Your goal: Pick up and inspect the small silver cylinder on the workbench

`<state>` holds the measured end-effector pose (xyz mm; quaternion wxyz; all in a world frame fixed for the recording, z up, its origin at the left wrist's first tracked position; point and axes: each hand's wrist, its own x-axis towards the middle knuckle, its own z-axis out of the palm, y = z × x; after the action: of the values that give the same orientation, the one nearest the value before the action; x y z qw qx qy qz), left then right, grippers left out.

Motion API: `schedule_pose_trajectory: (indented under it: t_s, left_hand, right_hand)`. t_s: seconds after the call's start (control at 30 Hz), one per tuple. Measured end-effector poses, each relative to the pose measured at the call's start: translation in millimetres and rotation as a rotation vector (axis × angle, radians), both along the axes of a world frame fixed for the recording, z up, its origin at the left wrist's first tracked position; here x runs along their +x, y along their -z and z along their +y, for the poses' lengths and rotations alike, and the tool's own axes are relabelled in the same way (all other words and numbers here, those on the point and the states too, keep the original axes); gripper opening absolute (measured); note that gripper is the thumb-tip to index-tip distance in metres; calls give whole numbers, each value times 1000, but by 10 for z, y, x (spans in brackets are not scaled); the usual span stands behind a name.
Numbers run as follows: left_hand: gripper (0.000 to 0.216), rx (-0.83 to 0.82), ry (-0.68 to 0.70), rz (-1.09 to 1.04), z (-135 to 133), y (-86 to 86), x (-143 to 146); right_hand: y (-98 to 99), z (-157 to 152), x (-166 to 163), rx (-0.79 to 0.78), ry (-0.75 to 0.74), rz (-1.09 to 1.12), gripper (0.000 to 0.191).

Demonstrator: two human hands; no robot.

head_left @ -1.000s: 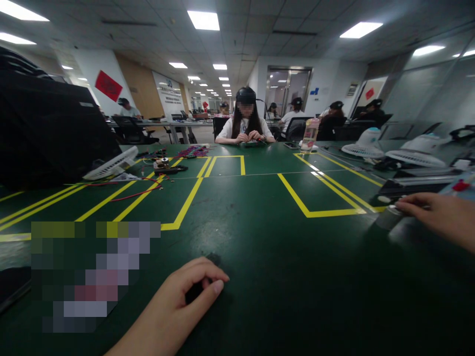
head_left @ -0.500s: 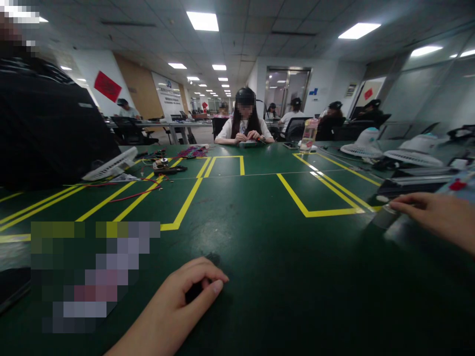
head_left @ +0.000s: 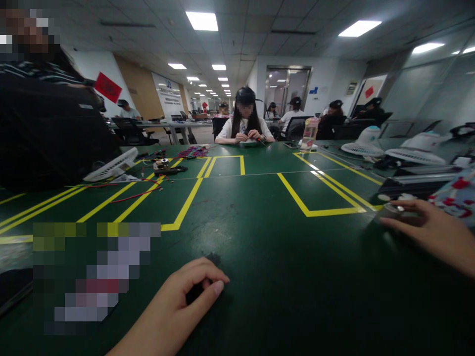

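Observation:
My left hand [head_left: 196, 291] rests on the green table [head_left: 252, 277], fingers curled and the thumb close to the index finger. A small dark patch [head_left: 213, 257] shows just beyond its knuckles; whether it is an object or a shadow is unclear. What lies under the curled fingers is hidden. At the right, my right hand [head_left: 426, 225] has its thumb and index finger around a small grey cylinder [head_left: 391, 211] with a shiny top. It looks upright, on or just above the table, and is partly blurred and covered by the fingers.
A dark case [head_left: 48, 133] and a white fan [head_left: 113, 165] stand at the left, near wires and a small motor-like part [head_left: 161, 164]. White fans [head_left: 365, 143] and a black box-like thing [head_left: 404, 180] lie at the right. A person [head_left: 245, 118] sits opposite, beyond yellow tape lines [head_left: 334, 212].
My right hand has lowered slightly, its thumb moving from the cylinder's top down to its near side. The left hand stays in place. A person at the far left has shifted.

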<state>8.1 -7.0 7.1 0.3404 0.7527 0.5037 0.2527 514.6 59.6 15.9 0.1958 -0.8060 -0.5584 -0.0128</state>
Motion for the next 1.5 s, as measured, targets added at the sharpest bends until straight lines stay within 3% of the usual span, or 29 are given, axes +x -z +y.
schedule_pose_trajectory:
  t_s: [0.17, 0.27, 0.4, 0.53, 0.67, 0.77, 0.87, 0.97, 1.03, 1.23, 1.5]
  left_hand:
    - [19, 18, 9, 4, 21, 0, 30]
    - [19, 11, 12, 13, 30, 2, 37]
    - [19, 27, 13, 37, 21, 14, 19]
    - [18, 36, 8, 39, 10, 38, -10]
    - [21, 58, -48, 34, 8, 94, 20]
    - [52, 124, -103, 15, -4, 139, 135]
    - [78, 165, -21, -25, -13, 146, 307]
    - [79, 171, 6, -82, 16, 139, 444]
    - [73, 135, -6, -126, 55, 153, 482]
    - [65, 82, -18, -187, 101, 255, 464]
    - [64, 185, 53, -141, 79, 201, 404]
  right_hand:
    - [155, -76, -351, 181, -107, 66, 61]
    - [194, -224, -974, 230, -390, 266, 58]
    - [196, -502, -1972, 75, -847, 425, 43]
    - [171, -547, -2482, 78, -1068, 515, 34]
    - [170, -471, -2514, 51, -1094, 568, 34]
    - [160, -486, -2522, -2, -1059, 663, 34]
    - [161, -492, -2587, -182, -1014, 1024, 41]
    - [204, -416, -2626, -400, -973, 1504, 51]
    - [245, -351, -2617, -441, -919, 1663, 54]
    - [280, -386, -2613, -397, -962, 1720, 45]
    - [273, -502, -2634, -215, -1059, 1470, 39]
